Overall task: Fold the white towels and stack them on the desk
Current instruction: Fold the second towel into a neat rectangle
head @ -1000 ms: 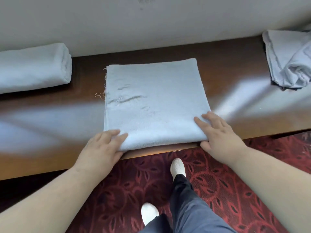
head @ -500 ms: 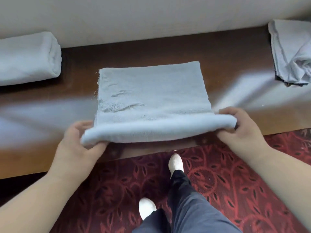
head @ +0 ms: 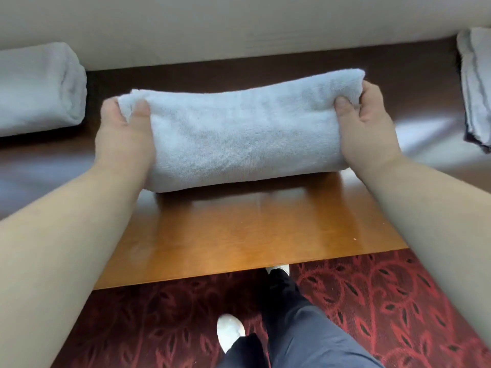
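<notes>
The white towel (head: 244, 128) lay folded over into a thick, long bundle across the middle of the desk (head: 239, 235), its length running left to right, its near edge resting on the wood and its far edge close to the wall (head: 239, 25). The left hand (head: 122, 136) gripped the bundle's left end, thumb curled over the top of the cloth and the other fingers hidden behind it. The right hand (head: 364, 128) gripped the right end in the same way, thumb pressed into the top of the fold, the rest of the fingers tucked out of sight on the far side. Both forearms reached in from the near corners.

On the desk to the left, well apart from the held towel, sat a rolled towel (head: 37, 86) against the wall. At the far right edge lay a loose towel (head: 475, 83), only partly in view. The near strip of the desk shone orange-brown. Below the desk edge, a red patterned carpet (head: 372, 301) showed, with dark trousers (head: 300, 328) and two white shoes (head: 229, 330).
</notes>
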